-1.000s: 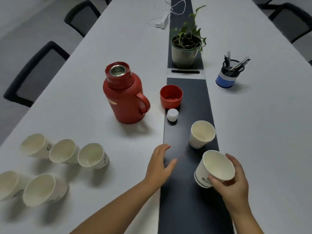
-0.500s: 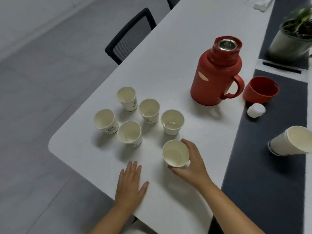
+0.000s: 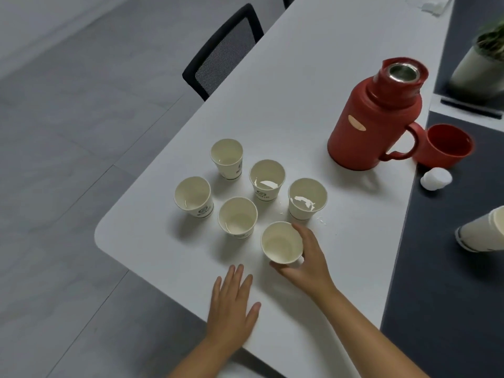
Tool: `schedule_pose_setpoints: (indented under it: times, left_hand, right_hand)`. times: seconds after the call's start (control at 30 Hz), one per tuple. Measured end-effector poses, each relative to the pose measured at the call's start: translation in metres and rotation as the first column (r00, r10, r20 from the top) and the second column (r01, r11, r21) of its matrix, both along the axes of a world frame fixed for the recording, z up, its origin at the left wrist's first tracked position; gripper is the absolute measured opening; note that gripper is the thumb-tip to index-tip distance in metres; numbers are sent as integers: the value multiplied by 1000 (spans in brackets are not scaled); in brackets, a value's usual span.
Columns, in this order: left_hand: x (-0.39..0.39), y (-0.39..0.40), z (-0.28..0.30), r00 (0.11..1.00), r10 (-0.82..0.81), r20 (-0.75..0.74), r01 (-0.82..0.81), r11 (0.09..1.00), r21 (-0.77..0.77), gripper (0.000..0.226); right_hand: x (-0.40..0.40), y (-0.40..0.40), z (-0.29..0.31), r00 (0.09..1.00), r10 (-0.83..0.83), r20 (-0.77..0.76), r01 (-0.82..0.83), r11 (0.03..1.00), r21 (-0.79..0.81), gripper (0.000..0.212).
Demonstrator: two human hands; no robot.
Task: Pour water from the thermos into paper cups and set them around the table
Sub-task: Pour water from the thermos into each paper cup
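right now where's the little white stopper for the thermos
In the head view the white stopper lies at the right, on the edge of the dark table runner, just in front of the red thermos lid cup and right of the red thermos.

Left hand and right hand: bare, no rings, no watch; forearms bare, no sleeves visible.

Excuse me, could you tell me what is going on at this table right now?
A person is setting out paper cups. Their right hand grips a paper cup beside a cluster of five cups near the table corner, while the left hand rests flat on the tabletop. The red thermos stands uncapped and untouched, its red lid cup and white stopper beside it.
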State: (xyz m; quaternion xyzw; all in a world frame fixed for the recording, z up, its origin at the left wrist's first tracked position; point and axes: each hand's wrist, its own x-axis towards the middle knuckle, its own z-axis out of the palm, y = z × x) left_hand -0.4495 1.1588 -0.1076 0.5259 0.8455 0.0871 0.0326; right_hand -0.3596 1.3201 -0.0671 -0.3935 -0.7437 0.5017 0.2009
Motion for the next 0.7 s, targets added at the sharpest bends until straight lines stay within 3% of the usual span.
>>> schedule_pose_setpoints:
  times: [0.13, 0.2, 0.3, 0.4, 0.5, 0.57, 0.7]
  left_hand:
    - [-3, 1, 7, 989, -72, -133, 76, 997, 22, 34]
    - [-6, 2, 15, 998, -68, -17, 69, 995, 71, 39]
    - [-10, 10, 40, 974, -77, 214, 6, 949, 314, 26]
    - [-15, 31, 69, 919, -183, 349, -14, 870, 493, 28]
    - [-21, 76, 97, 874, -314, 370, 34, 800, 599, 27]
    - [-25, 116, 113, 855, -343, 389, 44, 795, 606, 32]
    - [-29, 202, 132, 803, -304, 513, 11, 867, 498, 46]
  right_hand:
    - [-1, -3, -1, 1000, 7, 5, -7, 1000, 8, 79]
    - [5, -3, -2, 999, 33, 8, -33, 999, -18, 87]
    - [26, -1, -2, 1000, 30, 8, -30, 999, -20, 90]
    - [53, 6, 4, 993, -120, -11, 121, 992, 31, 76]
    - [71, 32, 19, 956, -293, -21, 294, 950, 102, 60]
    - [77, 60, 31, 927, -374, -19, 372, 916, 149, 51]
    - [76, 126, 56, 864, -499, -68, 503, 847, 171, 46]
